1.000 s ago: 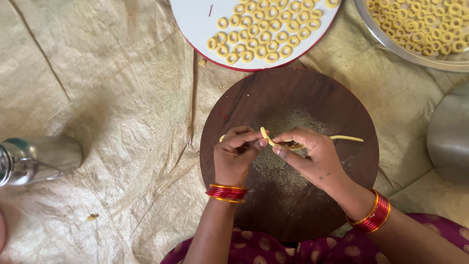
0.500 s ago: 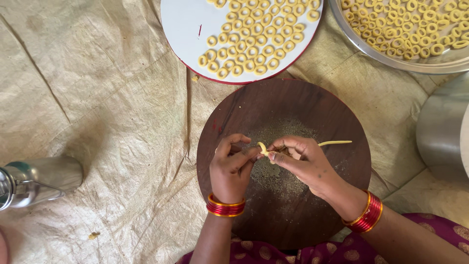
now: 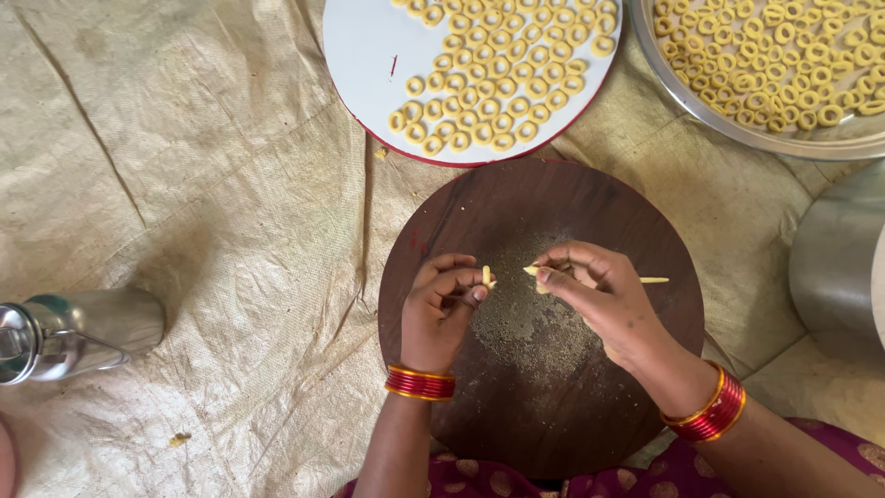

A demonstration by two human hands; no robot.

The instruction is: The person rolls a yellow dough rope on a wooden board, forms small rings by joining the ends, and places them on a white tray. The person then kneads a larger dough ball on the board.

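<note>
Far left, a steel bottle (image 3: pixel 78 334) lying on the beige cloth (image 3: pixel 212 212). Moving in, left hand (image 3: pixel 442 309) over the round dark wooden board (image 3: pixel 553 212), grip pinched on a short dough piece (image 3: pixel 486 275) standing upright between thumb and fingers. Just beside it, right hand (image 3: pixel 599 295), grip closed around a thin dough strand (image 3: pixel 650 279), one end poking toward the left hand, the rest trailing right. Red bangles (image 3: pixel 420 383) on both wrists. Up top, white plate (image 3: pixel 369 55) lined with dough rings (image 3: pixel 498 83). Farther right, steel tray (image 3: pixel 719 129) heaped with more rings.
</note>
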